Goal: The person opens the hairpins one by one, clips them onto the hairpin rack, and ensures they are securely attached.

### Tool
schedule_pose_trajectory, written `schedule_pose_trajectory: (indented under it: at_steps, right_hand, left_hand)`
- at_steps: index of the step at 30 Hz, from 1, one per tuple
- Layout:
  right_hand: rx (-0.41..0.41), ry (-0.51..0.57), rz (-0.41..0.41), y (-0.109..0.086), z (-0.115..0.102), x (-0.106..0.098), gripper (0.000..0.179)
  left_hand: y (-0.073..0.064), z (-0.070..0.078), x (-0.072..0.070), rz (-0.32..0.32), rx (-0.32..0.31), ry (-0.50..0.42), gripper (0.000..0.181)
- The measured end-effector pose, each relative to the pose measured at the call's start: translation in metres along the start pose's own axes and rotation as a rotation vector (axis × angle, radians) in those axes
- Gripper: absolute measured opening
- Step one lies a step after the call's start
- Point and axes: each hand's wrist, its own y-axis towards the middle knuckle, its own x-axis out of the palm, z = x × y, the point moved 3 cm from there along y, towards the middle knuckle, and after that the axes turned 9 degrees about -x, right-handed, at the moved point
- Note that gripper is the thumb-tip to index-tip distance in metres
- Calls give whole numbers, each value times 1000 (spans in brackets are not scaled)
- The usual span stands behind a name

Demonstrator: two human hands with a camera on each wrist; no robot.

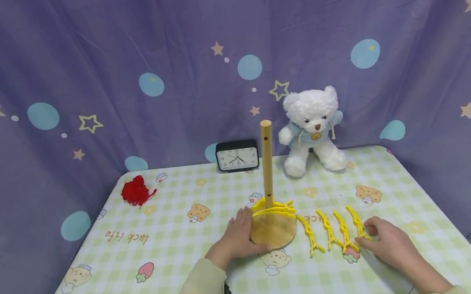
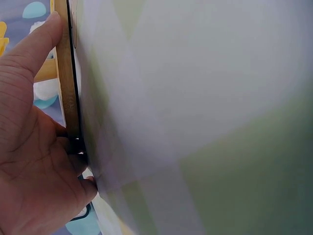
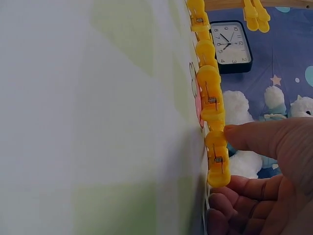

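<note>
A round wooden stand (image 1: 272,236) with an upright post rises near the table's middle. My left hand (image 1: 236,239) holds the left side of its base, thumb along the front edge and fingers at the side. Yellow hair clips (image 1: 283,209) lie crosswise low at the post. To the right, several more yellow clips (image 1: 327,226) are set out in a row on the cloth. At the row's right end my right hand (image 1: 388,243) pinches the near end of the last clip (image 3: 218,159) between thumb and fingers.
Behind the stand are a black-framed clock (image 1: 237,156) and a white teddy bear (image 1: 313,131) in a blue top. Red yarn (image 1: 136,191) lies at the back left. A checked cloth (image 1: 173,249) covers the table, and a purple curtain (image 1: 189,37) hangs behind.
</note>
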Motion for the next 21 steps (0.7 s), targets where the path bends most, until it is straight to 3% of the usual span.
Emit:
schedule_pose_trajectory:
  at_steps: [11,21]
  right_hand:
    - [38,-4,-67,0,4,-1,61]
    - [34,-26,-59,-1,3,0,42]
  left_hand:
    - [-1,1,0,-3,-10,-1,116]
    - [-2,1,-1,-1,-4,3,116]
